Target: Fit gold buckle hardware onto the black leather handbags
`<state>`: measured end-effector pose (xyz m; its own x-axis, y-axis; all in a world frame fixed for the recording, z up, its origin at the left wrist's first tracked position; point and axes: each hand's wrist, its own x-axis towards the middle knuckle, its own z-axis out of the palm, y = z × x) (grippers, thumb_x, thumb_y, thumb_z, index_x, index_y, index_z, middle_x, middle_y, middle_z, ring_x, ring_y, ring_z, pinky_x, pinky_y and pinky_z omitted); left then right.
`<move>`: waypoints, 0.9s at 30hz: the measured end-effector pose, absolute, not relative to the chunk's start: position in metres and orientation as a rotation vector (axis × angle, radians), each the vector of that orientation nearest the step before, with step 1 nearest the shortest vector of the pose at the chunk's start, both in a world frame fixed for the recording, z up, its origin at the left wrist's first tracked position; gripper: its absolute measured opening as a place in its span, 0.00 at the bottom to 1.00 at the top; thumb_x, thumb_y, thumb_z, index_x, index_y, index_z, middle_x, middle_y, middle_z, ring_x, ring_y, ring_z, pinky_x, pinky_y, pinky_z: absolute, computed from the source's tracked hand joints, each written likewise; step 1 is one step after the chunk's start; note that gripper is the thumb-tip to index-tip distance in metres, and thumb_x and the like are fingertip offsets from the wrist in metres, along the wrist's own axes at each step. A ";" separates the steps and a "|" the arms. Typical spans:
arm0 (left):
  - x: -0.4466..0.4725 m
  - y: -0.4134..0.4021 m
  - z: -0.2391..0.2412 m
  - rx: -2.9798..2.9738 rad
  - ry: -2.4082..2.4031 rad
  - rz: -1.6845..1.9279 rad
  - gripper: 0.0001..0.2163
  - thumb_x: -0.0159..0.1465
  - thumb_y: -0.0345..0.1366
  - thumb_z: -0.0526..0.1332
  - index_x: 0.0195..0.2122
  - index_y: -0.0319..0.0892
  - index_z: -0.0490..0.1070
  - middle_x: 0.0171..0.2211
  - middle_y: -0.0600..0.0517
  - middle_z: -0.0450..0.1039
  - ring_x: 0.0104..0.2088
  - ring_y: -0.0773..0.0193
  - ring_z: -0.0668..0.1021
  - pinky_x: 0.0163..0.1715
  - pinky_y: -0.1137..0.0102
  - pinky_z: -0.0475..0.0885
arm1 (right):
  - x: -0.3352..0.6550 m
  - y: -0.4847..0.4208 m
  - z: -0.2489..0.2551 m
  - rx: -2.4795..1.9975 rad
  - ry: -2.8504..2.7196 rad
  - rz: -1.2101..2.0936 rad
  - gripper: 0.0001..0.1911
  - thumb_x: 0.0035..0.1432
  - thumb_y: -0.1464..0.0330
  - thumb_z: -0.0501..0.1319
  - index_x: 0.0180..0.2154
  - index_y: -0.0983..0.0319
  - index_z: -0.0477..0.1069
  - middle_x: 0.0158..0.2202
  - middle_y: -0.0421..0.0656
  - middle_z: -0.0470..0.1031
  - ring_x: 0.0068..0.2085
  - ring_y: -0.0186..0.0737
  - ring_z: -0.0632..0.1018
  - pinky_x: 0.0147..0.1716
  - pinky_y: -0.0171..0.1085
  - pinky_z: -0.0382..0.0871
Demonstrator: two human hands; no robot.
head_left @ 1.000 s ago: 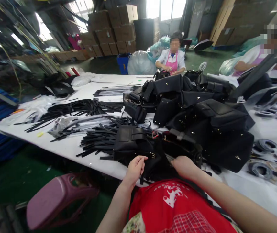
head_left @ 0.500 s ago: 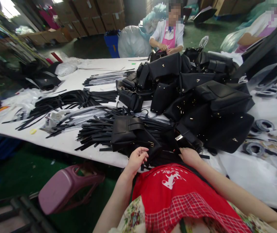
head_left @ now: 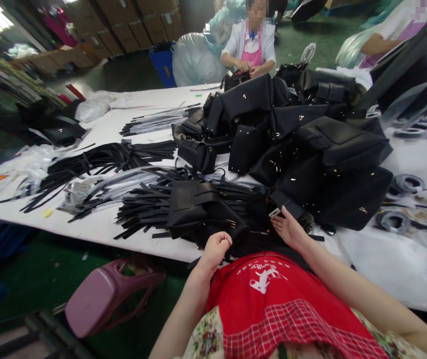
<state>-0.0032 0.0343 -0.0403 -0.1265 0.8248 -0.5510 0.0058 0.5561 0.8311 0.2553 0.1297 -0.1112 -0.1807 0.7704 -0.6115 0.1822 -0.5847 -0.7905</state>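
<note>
My left hand [head_left: 217, 247] is closed, its fingers curled in at the front edge of a black handbag [head_left: 191, 202] with gold fittings. What those fingers hold, if anything, is hidden. My right hand [head_left: 289, 229] is open, fingers stretched out and the thumb apart, beside a small silver metal piece [head_left: 274, 213] on dark material. Whether the fingertips touch that piece I cannot tell. Many black straps [head_left: 138, 209] lie under and left of the handbag. A large heap of black bags [head_left: 251, 99] rises beyond my hands.
The white table [head_left: 101, 237] also bears a second bundle of black straps [head_left: 105, 154] and coiled rolls [head_left: 393, 225] at right. A co-worker [head_left: 251, 50] handles a bag across the table. A pink stool [head_left: 101, 299] stands at lower left.
My right hand has moved up and its fingers have straightened towards the silver piece. My left hand has curled tighter and shifted slightly right. The view has shifted a little.
</note>
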 end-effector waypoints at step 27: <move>0.087 0.072 0.082 1.958 1.342 0.711 0.08 0.58 0.40 0.67 0.37 0.42 0.79 0.27 0.52 0.77 0.26 0.67 0.74 0.32 0.72 0.69 | 0.265 0.071 0.033 -1.308 -1.533 0.872 0.17 0.65 0.58 0.54 0.29 0.60 0.71 0.27 0.42 0.75 0.34 0.42 0.76 0.41 0.40 0.73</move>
